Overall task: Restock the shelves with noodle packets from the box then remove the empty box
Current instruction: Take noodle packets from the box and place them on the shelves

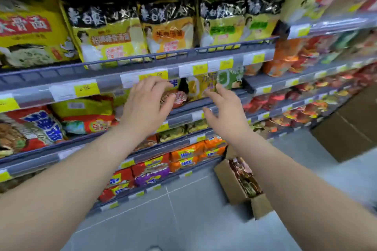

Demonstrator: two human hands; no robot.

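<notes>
As both reach the centre-frame shelf [183, 110], left hand [146, 106] and right hand [222, 112] show fingers spread, gripping nothing. Noodle packets [244, 179] in box [228, 183], lower right: likely light, slippery, crushable; take by flat sides, gently.

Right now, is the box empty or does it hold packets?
Not empty. The box stands open on the floor, and brownish packets show inside it.

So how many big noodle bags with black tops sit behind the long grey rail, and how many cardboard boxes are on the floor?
Black-topped bags: 4
Cardboard boxes: 2
Total: 6
</notes>
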